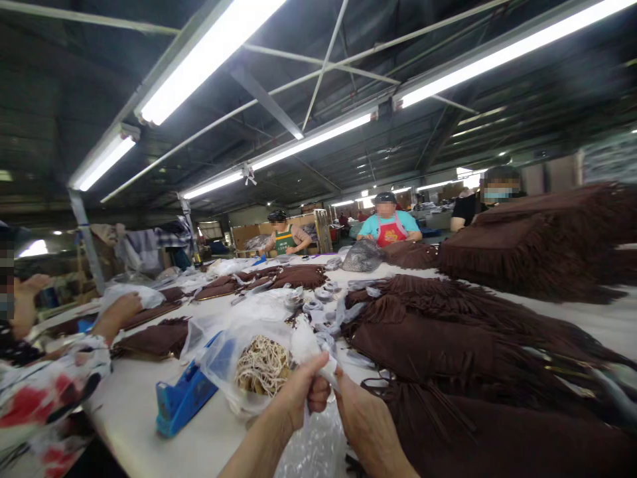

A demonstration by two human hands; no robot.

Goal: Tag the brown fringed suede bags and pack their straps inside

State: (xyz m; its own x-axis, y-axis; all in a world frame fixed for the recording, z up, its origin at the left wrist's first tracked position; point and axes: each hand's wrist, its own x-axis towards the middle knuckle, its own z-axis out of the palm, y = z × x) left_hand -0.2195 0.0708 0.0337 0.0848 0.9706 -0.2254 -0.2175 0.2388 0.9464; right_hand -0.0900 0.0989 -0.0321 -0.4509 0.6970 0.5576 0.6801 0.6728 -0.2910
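Nearest, the person's left hand [312, 390] and right hand [365, 413] meet above a crinkled sheet of clear plastic [314, 446]. Both pinch a thin, soft white strip [328, 367], thumb against fingers; it seems held from two sides so that it stays under control. What the curled left fingers hide inside, I cannot tell. Beside the left wrist is an open translucent plastic bag [226, 362] with a tangle of cream-coloured cords [263, 365], probably placed there for easy reach. A blue plastic tape dispenser [185, 399] stands just left of it. On the right, dark brown fringed fabric pieces [423, 345] lie heaped near the right hand, and may limit its room on that side. Farther, pale grey rolled bands [314, 305] are scattered, then come a tall brown fringed stack [522, 242] and a co-worker in a red apron [391, 230].
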